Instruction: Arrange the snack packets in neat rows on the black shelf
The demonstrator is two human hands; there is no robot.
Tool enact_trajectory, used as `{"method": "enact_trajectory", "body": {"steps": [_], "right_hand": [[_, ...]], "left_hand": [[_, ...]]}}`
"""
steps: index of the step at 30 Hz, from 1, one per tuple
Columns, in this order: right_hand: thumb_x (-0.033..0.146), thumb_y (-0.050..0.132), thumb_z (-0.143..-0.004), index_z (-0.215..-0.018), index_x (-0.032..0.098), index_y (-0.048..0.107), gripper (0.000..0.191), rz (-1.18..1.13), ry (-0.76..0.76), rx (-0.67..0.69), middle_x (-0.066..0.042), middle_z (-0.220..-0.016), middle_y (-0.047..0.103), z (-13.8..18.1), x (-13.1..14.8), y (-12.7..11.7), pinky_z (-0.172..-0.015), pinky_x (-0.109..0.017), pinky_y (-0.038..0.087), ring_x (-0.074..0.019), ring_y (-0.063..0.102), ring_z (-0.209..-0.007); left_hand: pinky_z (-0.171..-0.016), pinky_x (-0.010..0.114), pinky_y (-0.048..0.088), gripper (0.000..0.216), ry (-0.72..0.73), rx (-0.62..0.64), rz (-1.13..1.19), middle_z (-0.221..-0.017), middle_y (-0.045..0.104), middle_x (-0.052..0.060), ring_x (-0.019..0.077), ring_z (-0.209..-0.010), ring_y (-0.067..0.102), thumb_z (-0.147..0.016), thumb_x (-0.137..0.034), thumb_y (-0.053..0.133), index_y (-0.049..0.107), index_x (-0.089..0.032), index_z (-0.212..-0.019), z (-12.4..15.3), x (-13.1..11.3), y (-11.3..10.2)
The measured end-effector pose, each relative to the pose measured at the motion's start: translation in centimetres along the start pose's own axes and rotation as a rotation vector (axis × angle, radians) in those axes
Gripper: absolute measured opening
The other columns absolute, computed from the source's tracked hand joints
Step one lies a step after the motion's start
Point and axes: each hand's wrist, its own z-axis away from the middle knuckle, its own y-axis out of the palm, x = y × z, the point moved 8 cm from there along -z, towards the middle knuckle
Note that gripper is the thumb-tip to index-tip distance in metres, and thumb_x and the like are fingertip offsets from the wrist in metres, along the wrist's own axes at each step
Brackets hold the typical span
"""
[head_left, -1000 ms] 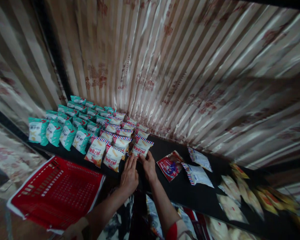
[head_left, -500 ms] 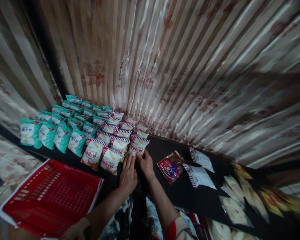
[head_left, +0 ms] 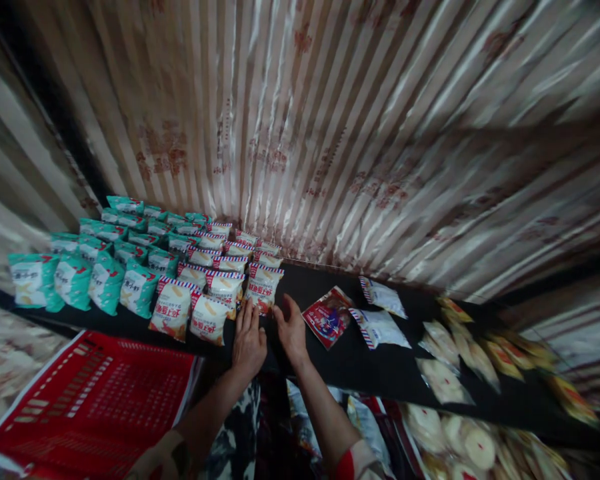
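Rows of white snack bags (head_left: 209,319) with red lettering and striped top edges stand on a black shelf (head_left: 300,283). At the right end of these rows, one white snack bag (head_left: 263,287) stands upright before my hands. My left hand (head_left: 250,340) has its fingers stretched out, fingertips at the lower front of that bag. Just to the right, my right hand (head_left: 291,328) is apart from the bag, thumb and fingers spread with nothing between them. Teal snack bags (head_left: 139,288) stand in rows on the left.
A red basket (head_left: 105,393) sits below the shelf at left. Right of my hands lie a red packet (head_left: 329,318), two striped bags turned face down (head_left: 380,327), and several clear and yellow packets (head_left: 443,380). A lower level holds more packets (head_left: 430,427). A pleated curtain (head_left: 280,133) hangs behind.
My right hand has drawn back from the white snack bag, its fingers now clear of it. My left fingers stay at the bag's front. The whole view has shifted slightly.
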Motion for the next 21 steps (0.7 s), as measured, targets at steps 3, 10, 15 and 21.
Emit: {"method": "enact_trajectory", "body": {"steps": [3,10,15,21], "right_hand": [[0.035,0.047,-0.082,-0.118,0.018,0.056,0.041,0.271,-0.186,-0.137,-0.012,-0.126,0.055,0.7,0.5,-5.4,-0.102,-0.046,0.032,-0.0257,0.044,-0.119],[0.039,0.049,-0.081,-0.130,0.022,0.047,0.052,0.927,0.014,-0.352,-0.014,-0.149,0.023,0.4,-4.9,-18.6,-0.093,-0.065,0.026,-0.0444,0.009,-0.134],[0.019,0.042,-0.081,-0.126,0.013,0.050,0.046,1.034,-0.015,-0.105,-0.021,-0.136,0.039,-0.1,-7.8,-19.8,-0.100,-0.049,0.031,-0.0324,0.031,-0.131],[0.012,0.044,-0.075,-0.120,0.014,0.055,0.047,1.062,-0.038,-0.085,-0.019,-0.125,0.050,1.6,-6.3,-19.6,-0.099,-0.045,0.035,-0.0311,0.045,-0.121]], "left_hand": [[-0.112,0.047,0.027,0.051,0.024,-0.027,0.009,-0.149,0.026,0.009,0.0253,-0.139,0.017,-0.082,-0.012,0.039,0.041,-0.013,-0.133,0.2,-0.4,-0.5],[-0.110,0.046,0.030,0.042,0.046,-0.024,0.011,-0.148,0.028,0.009,0.0257,-0.137,0.021,-0.082,-0.010,0.038,0.051,-0.014,-0.122,1.9,-1.8,-1.0],[-0.109,0.044,0.033,0.043,0.081,0.009,0.008,-0.146,0.032,0.009,0.0242,-0.135,0.027,-0.080,-0.007,0.038,0.053,-0.015,-0.119,3.9,-3.4,-0.5],[-0.106,0.042,0.037,0.042,0.105,0.074,0.016,-0.144,0.035,0.008,0.0245,-0.130,0.036,-0.078,-0.006,0.038,0.057,-0.016,-0.114,4.7,-5.2,-0.2]]}}
